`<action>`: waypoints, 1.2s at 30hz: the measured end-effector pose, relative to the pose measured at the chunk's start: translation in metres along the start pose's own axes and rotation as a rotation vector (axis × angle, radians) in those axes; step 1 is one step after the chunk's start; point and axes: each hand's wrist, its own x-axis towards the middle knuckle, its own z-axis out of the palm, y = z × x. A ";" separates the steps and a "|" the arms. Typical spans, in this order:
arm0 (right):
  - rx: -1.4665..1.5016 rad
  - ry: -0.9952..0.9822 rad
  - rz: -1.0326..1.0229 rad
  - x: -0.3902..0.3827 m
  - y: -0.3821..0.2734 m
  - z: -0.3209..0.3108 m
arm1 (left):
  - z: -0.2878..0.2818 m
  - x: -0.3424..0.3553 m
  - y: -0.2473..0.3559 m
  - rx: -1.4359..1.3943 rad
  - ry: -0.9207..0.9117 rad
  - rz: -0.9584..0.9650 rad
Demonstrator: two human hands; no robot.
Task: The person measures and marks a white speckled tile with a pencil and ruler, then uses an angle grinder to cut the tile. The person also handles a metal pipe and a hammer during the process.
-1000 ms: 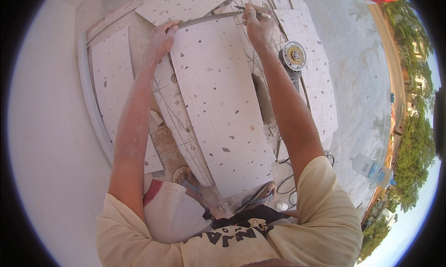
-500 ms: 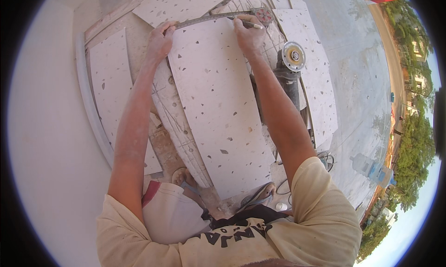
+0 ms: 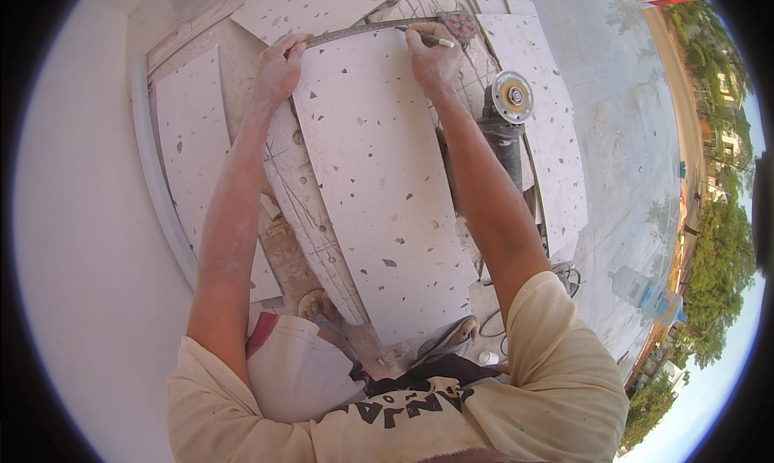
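A long white speckled tile (image 3: 379, 173) lies in front of me, and a tape measure (image 3: 355, 31) is stretched across its far edge. My left hand (image 3: 280, 66) pinches the tape's end at the tile's far left corner. In my right hand (image 3: 434, 58) is a slim marker pen (image 3: 439, 41), its dark tip at the tile's far edge just under the tape. The tape's round red-and-grey case (image 3: 460, 25) rests beyond that hand. Right of my right forearm is an angle grinder (image 3: 506, 124) with its disc facing up.
More speckled tiles (image 3: 193, 141) lie at the left, the far side and the right. Scored, dusty boards (image 3: 310, 229) show under the middle tile. A cable (image 3: 574, 279) and a small white cup (image 3: 488, 357) lie near my right side. A clear water bottle (image 3: 645, 294) lies farther right.
Almost nothing differs. My right hand and the pen have shifted very slightly, and the tape case sits a touch farther right. My left hand stays on the tape's end.
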 end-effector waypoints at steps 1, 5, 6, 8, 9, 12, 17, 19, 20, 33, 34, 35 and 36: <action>0.004 -0.011 0.016 0.000 0.001 0.000 | 0.001 0.000 0.000 -0.001 0.001 0.000; 0.015 -0.011 0.025 0.001 0.002 0.000 | 0.001 0.001 0.002 -0.005 -0.017 -0.008; 0.016 0.000 0.014 0.001 0.002 0.000 | 0.001 0.001 0.002 -0.016 -0.029 -0.007; 0.002 -0.009 0.019 0.001 0.001 0.001 | 0.000 0.001 -0.003 -0.020 -0.015 0.013; -0.006 -0.013 0.022 0.000 0.000 0.001 | 0.002 0.001 -0.007 -0.013 0.006 0.032; -0.018 -0.020 0.014 0.000 0.001 -0.001 | 0.002 0.001 -0.005 -0.029 0.003 0.036; 0.058 0.068 -0.051 0.000 0.006 -0.005 | 0.000 -0.002 0.003 -0.015 0.003 0.030; 0.016 0.116 -0.133 0.009 0.009 -0.009 | 0.002 0.001 -0.002 -0.010 0.017 0.055; -0.053 0.137 -0.198 0.016 0.011 -0.012 | 0.002 0.001 -0.002 -0.003 0.024 0.054; -0.788 -0.109 0.066 0.053 -0.009 -0.023 | 0.004 0.022 0.061 0.089 0.106 0.292; -0.792 -0.123 0.068 0.057 -0.009 -0.025 | -0.004 0.022 0.061 0.097 0.130 0.276; -0.825 -0.108 0.085 0.062 -0.010 -0.028 | -0.014 0.021 0.059 0.111 0.157 0.256; -0.855 -0.098 0.105 0.066 -0.011 -0.032 | -0.027 0.019 0.054 0.130 0.183 0.234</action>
